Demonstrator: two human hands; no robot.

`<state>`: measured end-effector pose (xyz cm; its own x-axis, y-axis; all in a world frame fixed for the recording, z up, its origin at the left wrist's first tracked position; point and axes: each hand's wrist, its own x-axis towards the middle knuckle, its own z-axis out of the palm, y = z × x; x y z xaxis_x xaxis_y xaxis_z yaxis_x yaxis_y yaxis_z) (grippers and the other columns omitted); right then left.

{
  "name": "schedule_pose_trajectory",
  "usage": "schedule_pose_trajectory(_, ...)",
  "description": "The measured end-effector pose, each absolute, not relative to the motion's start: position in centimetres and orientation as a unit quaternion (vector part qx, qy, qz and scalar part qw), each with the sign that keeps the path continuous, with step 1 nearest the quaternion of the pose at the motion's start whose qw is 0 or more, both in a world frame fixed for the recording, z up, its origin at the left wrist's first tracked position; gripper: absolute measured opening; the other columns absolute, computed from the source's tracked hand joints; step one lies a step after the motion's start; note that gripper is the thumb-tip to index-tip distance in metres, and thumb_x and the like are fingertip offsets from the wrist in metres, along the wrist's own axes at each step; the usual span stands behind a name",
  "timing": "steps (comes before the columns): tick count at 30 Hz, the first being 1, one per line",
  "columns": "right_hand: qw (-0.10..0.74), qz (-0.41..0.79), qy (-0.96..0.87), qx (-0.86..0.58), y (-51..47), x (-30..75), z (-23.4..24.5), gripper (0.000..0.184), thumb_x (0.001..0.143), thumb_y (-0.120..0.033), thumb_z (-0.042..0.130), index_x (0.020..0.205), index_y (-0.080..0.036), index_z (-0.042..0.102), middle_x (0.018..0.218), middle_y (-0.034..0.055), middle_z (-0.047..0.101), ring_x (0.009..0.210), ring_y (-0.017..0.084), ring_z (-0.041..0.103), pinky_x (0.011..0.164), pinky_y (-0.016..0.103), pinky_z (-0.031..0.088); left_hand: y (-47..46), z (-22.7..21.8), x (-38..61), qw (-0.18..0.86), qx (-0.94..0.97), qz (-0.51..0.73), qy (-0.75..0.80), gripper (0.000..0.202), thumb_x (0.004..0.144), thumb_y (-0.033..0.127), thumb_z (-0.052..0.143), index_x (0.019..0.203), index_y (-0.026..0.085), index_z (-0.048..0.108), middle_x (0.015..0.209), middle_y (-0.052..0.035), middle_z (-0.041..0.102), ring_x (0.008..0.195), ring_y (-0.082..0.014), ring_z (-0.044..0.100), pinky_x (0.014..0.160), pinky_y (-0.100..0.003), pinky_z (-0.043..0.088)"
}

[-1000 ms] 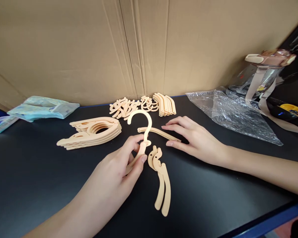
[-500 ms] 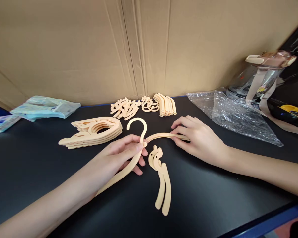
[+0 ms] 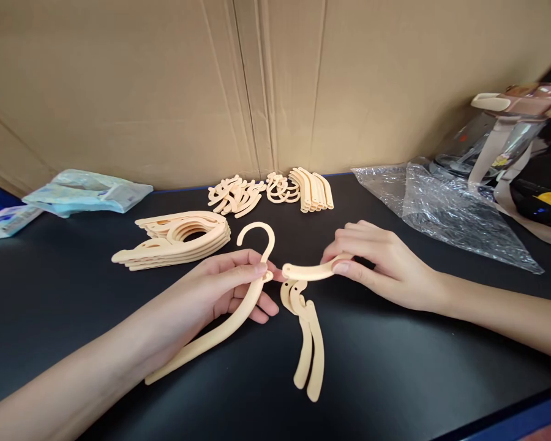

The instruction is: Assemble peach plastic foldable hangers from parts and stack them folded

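Between the thumb and fingers of my left hand (image 3: 239, 285) is a cream plastic hanger piece (image 3: 232, 324), a hook joined to one curved arm; its hook points up and the arm slopes down to the left. My right hand (image 3: 381, 260) pinches a separate curved hanger arm (image 3: 310, 271) by its right end. That arm's free end, with a small hole, is close to the hook's joint, and I cannot tell whether they touch. Just below, some loose hanger parts (image 3: 307, 337) lie on the black table (image 3: 395, 373), partly overlapping.
A stack of folded hangers (image 3: 174, 242) sits at the left. Small connector pieces (image 3: 236, 195), hooks (image 3: 282, 187) and curved arms (image 3: 311, 190) are piled along the cardboard (image 3: 165, 92). Tissue packs (image 3: 89, 191) lie far left; clear plastic wrap (image 3: 445, 208) and a bottle (image 3: 509, 131) are at the right.
My right hand has lifted and turned the curved arm, so its broad side now faces me. My left hand keeps hold of the hook piece. The view has shifted slightly.
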<state>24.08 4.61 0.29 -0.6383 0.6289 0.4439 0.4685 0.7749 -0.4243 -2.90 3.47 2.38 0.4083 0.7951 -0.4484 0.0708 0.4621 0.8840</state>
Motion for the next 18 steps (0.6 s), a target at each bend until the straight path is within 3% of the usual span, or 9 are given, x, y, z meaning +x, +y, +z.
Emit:
schedule_pose_trajectory(3,0.271,0.096,-0.915,-0.282,4.68,24.12,0.37,0.019,0.103,-0.031,0.055,0.093,-0.020,0.066,0.082,-0.0030,0.063,0.077,0.012,0.052,0.081,0.030,0.032,3.31,2.46,-3.04,0.715,0.452,0.234,0.480,0.020,0.087,0.041,0.074,0.091,0.021,0.077,0.070,-0.0015,0.074,0.062,-0.0127,0.071,0.060,-0.016,0.059)
schedule_pose_trajectory(18,0.272,-0.020,-0.925,-0.266,4.39,23.57,0.07,0.025,0.100,-0.038,0.057,0.090,-0.017,0.066,0.079,-0.0004,0.066,0.079,0.015,0.053,0.078,0.031,0.033,3.25,3.18,-2.58,0.738,0.449,0.176,0.472,0.017,0.081,0.043,0.081,0.093,0.031,0.082,0.106,0.0006,0.081,0.078,-0.0158,0.078,0.067,-0.016,0.062)
